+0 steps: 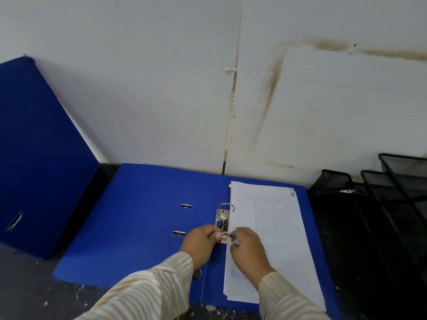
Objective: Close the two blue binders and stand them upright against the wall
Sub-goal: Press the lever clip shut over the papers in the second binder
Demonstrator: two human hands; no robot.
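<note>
2 striped sleeves (150,287) are seen nearest, leading to both hands at the ring mechanism (222,224) of the open binder (143,211). The left hand (200,242) is pinched shut on the small lever (225,234) at the mechanism's near end; the right hand (249,250) is curled with fingertips at the same spot and the edge of the paper stack (270,239), but whether it is clamped on anything cannot be told. The open binder is laid flat on the dark desk (27,287), covers spread, far edge close to the wall (161,88). Judgement: step in hand is locking the rings before the cover is folded over. The board covers are expected to be stiff, the loaded binder moderately heavy and weighted toward the paper side; loose sheets could shift if the lever is not latched. Best hold is judged to be the spine, or both covers squeezed together. Further left, the 2nd binder (39,158) is already closed and leaned upright near the wall. At right, black wire trays (392,192) are set against the wall, just beside the open binder.
</note>
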